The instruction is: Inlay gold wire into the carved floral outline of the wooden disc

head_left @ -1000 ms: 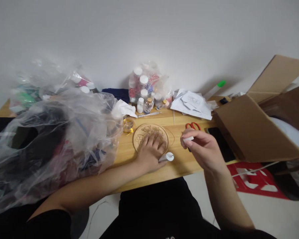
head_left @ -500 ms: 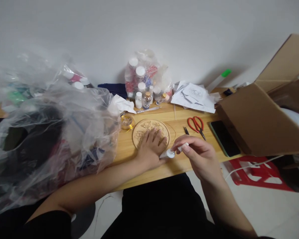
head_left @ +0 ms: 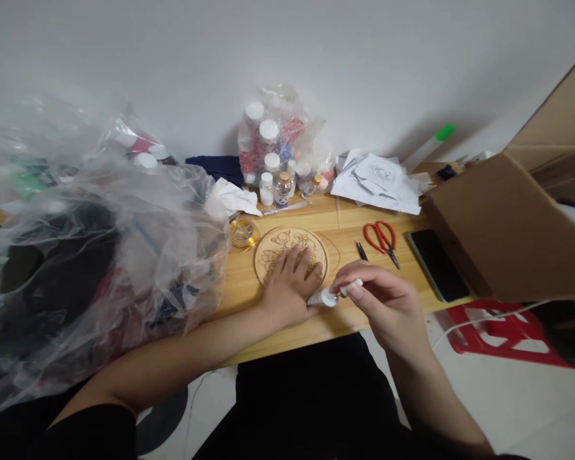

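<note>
My left hand (head_left: 290, 291) lies with spread fingers on a round wooden disc (head_left: 280, 241) that bears a line pattern of flowers. A white tube (head_left: 324, 298) rests by the thumb side of that hand, its end pointing right; whether the thumb holds it is hidden. My right hand (head_left: 388, 303) pinches a small white cap (head_left: 351, 288) between thumb and fingers, close to the tube's end. Left of the disc is a spool of golden wire (head_left: 244, 233). Red-handled pliers (head_left: 382, 238) and black tweezers (head_left: 361, 251) lie to its right.
A big clear plastic bag (head_left: 172, 223) covers the left side. Bagged jars (head_left: 269, 131), small bottles (head_left: 282, 190) and papers (head_left: 378, 182) stand or lie along the wall. At right are a phone (head_left: 438, 265), a cardboard box (head_left: 498, 230) and a red stool (head_left: 503, 332) below.
The view has shifted slightly. My left hand stays on the disc, and my right hand still holds the white cap near the tube's end, at a slightly different tilt.
</note>
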